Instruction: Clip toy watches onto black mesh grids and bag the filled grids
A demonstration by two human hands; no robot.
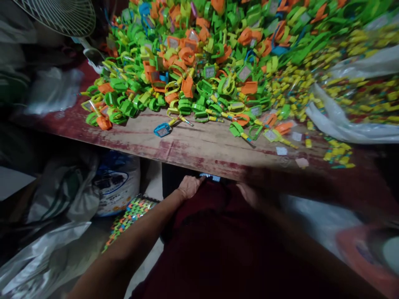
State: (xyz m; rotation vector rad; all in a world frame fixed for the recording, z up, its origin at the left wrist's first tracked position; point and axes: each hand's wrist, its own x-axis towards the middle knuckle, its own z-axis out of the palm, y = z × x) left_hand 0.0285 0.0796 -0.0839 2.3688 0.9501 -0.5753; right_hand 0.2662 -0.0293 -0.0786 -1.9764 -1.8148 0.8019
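Observation:
My left hand (188,187) is low by my dark red clothing, just below the table's front edge. Its fingers are curled inward; what they hold, if anything, is hidden. A small shiny bluish-white thing (210,177) shows beside its fingertips, too little of it visible to name. On the other side of my lap, my right hand (246,193) is in shadow, its fingers mostly hidden. Above both hands, toy plastic wristwatches (187,54) in green, orange, yellow and blue form a big heap on the table. One blue toy watch (162,129) lies apart near the front.
The worn wooden table (187,147) spans the view. Small yellow pieces (293,83) spill from a white plastic bag (336,120) at right. A fan (65,16) stands at upper left. Below, a printed sack (115,182) and a bag of colourful pieces (131,216) sit left of me.

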